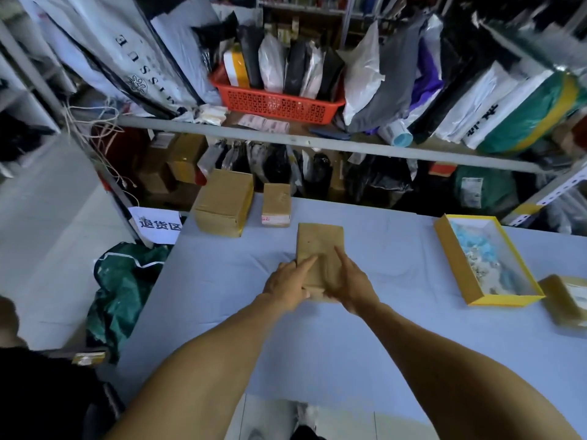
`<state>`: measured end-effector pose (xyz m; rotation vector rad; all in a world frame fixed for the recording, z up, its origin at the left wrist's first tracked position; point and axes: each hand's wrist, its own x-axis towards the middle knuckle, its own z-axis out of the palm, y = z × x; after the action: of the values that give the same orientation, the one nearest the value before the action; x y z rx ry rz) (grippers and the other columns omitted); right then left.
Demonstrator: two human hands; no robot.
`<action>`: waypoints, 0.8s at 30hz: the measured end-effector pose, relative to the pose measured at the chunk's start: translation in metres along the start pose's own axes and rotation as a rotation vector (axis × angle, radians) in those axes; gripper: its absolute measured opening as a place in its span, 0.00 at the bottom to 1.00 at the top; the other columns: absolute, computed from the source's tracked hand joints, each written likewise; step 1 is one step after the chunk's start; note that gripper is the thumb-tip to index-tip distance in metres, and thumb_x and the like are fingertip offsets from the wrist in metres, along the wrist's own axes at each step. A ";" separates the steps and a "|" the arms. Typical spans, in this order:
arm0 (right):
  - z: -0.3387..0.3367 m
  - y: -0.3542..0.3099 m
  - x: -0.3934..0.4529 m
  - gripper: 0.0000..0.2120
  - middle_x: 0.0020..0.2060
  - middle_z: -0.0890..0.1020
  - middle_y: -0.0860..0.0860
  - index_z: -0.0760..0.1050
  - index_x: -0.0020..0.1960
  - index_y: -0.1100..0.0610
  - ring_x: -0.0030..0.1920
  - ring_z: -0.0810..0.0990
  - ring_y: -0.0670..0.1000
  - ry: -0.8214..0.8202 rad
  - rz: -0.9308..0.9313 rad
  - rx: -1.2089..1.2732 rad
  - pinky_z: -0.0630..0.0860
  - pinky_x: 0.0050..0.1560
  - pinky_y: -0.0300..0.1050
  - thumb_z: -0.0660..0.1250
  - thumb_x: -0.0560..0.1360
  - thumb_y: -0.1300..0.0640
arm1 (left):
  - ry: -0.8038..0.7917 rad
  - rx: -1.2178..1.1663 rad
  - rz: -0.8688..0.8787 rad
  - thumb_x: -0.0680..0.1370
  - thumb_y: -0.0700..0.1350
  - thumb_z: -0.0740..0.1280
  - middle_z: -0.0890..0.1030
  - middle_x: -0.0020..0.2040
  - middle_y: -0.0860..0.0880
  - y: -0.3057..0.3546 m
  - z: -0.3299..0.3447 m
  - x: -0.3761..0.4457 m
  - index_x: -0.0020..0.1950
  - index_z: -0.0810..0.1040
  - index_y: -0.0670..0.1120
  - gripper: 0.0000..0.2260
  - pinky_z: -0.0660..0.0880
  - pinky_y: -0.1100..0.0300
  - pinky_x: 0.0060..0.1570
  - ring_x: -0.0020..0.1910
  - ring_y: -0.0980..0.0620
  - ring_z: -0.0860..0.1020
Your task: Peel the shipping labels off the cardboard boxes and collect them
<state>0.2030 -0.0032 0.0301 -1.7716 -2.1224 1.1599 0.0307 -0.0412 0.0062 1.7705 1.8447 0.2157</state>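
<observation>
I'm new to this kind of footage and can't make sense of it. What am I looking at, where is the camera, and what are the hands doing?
There is no machine here: a person wears a camera on the head, looking down at their own arms. Both hands, the left hand and right hand, hold a flat brown cardboard box on a pale blue table. Farther back stand a larger brown cardboard box and a small brown cardboard box. To the right lies an open yellow tray. Shelves of parcels stand behind.
</observation>
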 end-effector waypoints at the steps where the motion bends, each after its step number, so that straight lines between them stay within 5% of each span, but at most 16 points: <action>1: -0.007 -0.002 0.014 0.51 0.75 0.63 0.51 0.46 0.78 0.42 0.69 0.69 0.58 0.008 0.000 0.018 0.73 0.60 0.48 0.75 0.68 0.60 | 0.021 0.006 0.004 0.75 0.47 0.71 0.71 0.69 0.44 0.003 -0.009 0.014 0.79 0.52 0.60 0.38 0.72 0.47 0.64 0.67 0.41 0.69; 3: -0.023 -0.005 0.043 0.51 0.75 0.63 0.50 0.47 0.78 0.42 0.69 0.69 0.58 0.017 -0.016 0.039 0.73 0.57 0.46 0.75 0.67 0.61 | 0.054 0.026 0.010 0.75 0.47 0.71 0.72 0.67 0.43 0.008 -0.026 0.042 0.79 0.54 0.59 0.38 0.72 0.47 0.62 0.66 0.40 0.69; 7: -0.049 -0.005 0.098 0.52 0.73 0.64 0.51 0.51 0.78 0.43 0.68 0.69 0.60 -0.016 -0.070 0.092 0.77 0.57 0.60 0.76 0.64 0.65 | 0.042 0.038 -0.011 0.75 0.46 0.71 0.72 0.66 0.42 0.014 -0.045 0.096 0.79 0.54 0.58 0.38 0.72 0.49 0.59 0.64 0.39 0.70; 11: -0.063 -0.001 0.148 0.49 0.74 0.63 0.52 0.51 0.78 0.46 0.69 0.68 0.58 -0.027 -0.080 0.032 0.75 0.61 0.54 0.75 0.67 0.65 | 0.034 0.042 -0.030 0.74 0.46 0.73 0.74 0.63 0.41 0.013 -0.053 0.147 0.79 0.55 0.59 0.39 0.73 0.51 0.56 0.62 0.39 0.72; 15: -0.066 0.007 0.191 0.46 0.74 0.62 0.51 0.49 0.78 0.44 0.66 0.71 0.59 -0.052 -0.067 -0.007 0.77 0.48 0.49 0.71 0.70 0.64 | 0.009 0.058 -0.052 0.74 0.46 0.73 0.74 0.63 0.42 0.008 -0.047 0.189 0.79 0.54 0.59 0.40 0.74 0.51 0.56 0.61 0.40 0.73; 17: -0.062 0.011 0.208 0.45 0.74 0.62 0.53 0.49 0.78 0.45 0.65 0.72 0.60 -0.074 -0.061 -0.057 0.77 0.50 0.51 0.71 0.71 0.63 | 0.008 0.079 -0.074 0.75 0.47 0.72 0.74 0.64 0.42 0.002 -0.039 0.203 0.79 0.53 0.59 0.39 0.74 0.49 0.57 0.62 0.40 0.73; 24: -0.043 0.023 0.232 0.44 0.79 0.44 0.49 0.40 0.79 0.47 0.63 0.75 0.63 -0.150 -0.022 -0.277 0.79 0.51 0.52 0.66 0.75 0.62 | 0.001 0.169 -0.100 0.74 0.47 0.73 0.73 0.67 0.46 -0.016 -0.031 0.226 0.77 0.55 0.64 0.39 0.76 0.51 0.55 0.62 0.42 0.75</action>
<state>0.1765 0.2222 -0.0371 -1.8143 -2.4894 1.0675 0.0101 0.1821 -0.0402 1.7822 1.9971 0.0218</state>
